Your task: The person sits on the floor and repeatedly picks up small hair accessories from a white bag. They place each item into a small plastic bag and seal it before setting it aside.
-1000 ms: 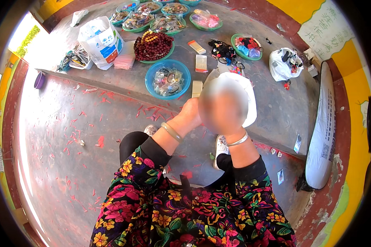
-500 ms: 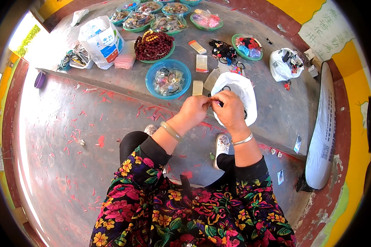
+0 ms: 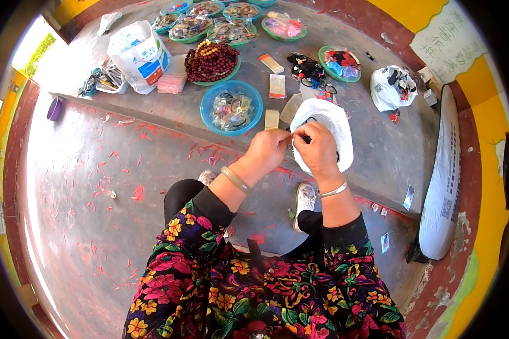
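Observation:
My left hand [image 3: 267, 151] and my right hand [image 3: 318, 150] meet fingertip to fingertip, both closed in a pinch. Whatever sits between the fingers is too small and too covered to name; a bit of something dark shows under my right fingers. Just behind and beside my right hand stands an open white plastic bag [image 3: 341, 131] with some black loops inside. A blue basin [image 3: 205, 116] lies to the left of my hands, holding small clear packets [image 3: 232, 110]. Close to my left hand is a small pale box [image 3: 271, 119].
On the raised ledge are dark red bead strands [image 3: 212, 61], several filled basins, a white and blue bag [image 3: 138, 58], pink sheets [image 3: 171, 83], black cords [image 3: 306, 69] and another white bag [image 3: 385, 96]. A long wrapped roll [image 3: 440, 186] leans at right. Red scraps litter the lower floor.
My fingertips have shifted slightly and still press together. My right hand has turned a little, and the dark bit beneath its fingers shows less. The surrounding things have stayed put.

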The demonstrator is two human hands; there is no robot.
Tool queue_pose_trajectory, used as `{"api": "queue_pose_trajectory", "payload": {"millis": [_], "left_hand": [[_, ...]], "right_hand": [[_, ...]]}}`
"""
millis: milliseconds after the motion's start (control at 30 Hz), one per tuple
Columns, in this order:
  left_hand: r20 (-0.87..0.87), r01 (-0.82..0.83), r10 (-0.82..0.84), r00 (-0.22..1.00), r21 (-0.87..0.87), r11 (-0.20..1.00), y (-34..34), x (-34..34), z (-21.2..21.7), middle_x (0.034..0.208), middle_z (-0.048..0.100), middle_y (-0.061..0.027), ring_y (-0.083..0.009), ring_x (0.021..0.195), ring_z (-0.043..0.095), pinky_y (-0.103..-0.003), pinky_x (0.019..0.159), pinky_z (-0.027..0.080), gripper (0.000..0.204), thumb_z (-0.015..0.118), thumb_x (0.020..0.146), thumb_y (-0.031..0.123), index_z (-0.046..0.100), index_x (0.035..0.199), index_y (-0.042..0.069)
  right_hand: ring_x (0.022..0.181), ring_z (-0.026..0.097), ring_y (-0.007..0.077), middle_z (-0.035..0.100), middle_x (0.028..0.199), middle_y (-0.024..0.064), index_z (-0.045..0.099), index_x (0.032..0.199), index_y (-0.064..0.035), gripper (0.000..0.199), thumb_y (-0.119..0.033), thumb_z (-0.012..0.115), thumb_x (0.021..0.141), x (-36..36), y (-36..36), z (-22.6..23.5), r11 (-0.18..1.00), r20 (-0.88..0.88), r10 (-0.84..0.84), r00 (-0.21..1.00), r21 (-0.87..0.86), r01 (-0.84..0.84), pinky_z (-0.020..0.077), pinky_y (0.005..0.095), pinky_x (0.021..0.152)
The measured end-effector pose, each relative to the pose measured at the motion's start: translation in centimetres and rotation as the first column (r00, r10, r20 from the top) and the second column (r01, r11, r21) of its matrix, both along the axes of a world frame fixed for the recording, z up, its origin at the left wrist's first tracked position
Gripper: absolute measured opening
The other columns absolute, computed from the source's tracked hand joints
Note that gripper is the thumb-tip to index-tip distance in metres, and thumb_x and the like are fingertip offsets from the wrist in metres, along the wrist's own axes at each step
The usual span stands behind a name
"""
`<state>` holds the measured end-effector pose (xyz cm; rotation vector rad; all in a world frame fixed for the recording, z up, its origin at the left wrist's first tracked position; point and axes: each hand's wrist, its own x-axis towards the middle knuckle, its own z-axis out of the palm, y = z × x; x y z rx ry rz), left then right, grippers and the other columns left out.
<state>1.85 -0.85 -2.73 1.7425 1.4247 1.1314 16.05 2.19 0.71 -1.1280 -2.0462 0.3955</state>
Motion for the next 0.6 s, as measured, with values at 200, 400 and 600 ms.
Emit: {"api": "queue_pose_trajectory", "payload": {"millis": [200,400,600], "left_hand": [[0.158,0.006,0.017,0.987,-0.148,0.989,0.5,-0.4,-0.2,0.081,0.066,-0.0096,-0.0140,0.073,0.062,-0.026,0.068,0.048,0.017,0.054,0.086,0.008,0.064,0.095,-0.002],[0.542,0.124,0.097,0.835,-0.357,0.926,0.5,-0.8,1.5,0.092,0.065,-0.0096,-0.0157,0.084,0.062,-0.026,0.079,0.050,0.022,0.051,0.089,0.009,0.062,0.098,-0.007],[0.745,0.180,0.239,0.623,-0.434,0.882,0.4,-1.6,2.0,0.097,0.062,-0.0146,-0.0211,0.090,0.061,-0.030,0.085,0.050,0.021,0.048,0.090,0.006,0.059,0.098,-0.009]], "right_hand": [[0.067,0.058,0.0180,0.061,0.069,0.0073,0.063,0.074,-0.0026,0.005,-0.005,0.064,0.069,0.5,0.4,-0.1,0.956,-0.218,-0.041,0.975,-0.293,-0.025,0.0454,0.0294,0.062],[0.063,0.052,0.0061,0.061,0.071,0.0014,0.064,0.081,0.0012,0.008,-0.006,0.062,0.078,1.0,0.6,0.1,0.839,-0.502,-0.166,0.848,-0.524,-0.146,0.0432,0.0216,0.059],[0.063,0.050,0.0039,0.060,0.073,-0.0011,0.064,0.083,0.0010,0.007,-0.004,0.061,0.080,1.1,0.6,0.7,0.785,-0.655,-0.263,0.708,-0.572,-0.238,0.0414,0.0197,0.057]]}}
